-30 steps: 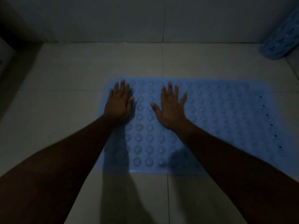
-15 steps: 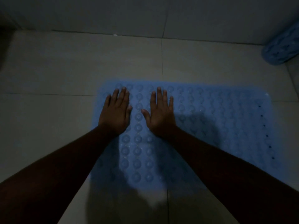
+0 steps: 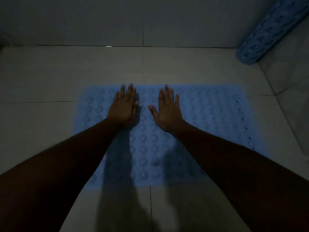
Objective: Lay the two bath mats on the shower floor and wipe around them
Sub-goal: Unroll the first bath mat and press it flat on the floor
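Evidently soft and floppy, the blue bath mat (image 3: 192,131) lies flat on the tiled shower floor (image 3: 50,77), left hand (image 3: 122,108) and right hand (image 3: 168,111) pressed flat on it, gripping nothing. The rolled second mat (image 3: 267,30) in the far right corner is best grasped mid-roll.

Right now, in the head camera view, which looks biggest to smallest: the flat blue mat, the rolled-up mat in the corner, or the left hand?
1. Flat blue mat, by far the largest.
2. Rolled-up mat, partly cut off by the frame edge.
3. Left hand, smallest, about equal to the right hand.
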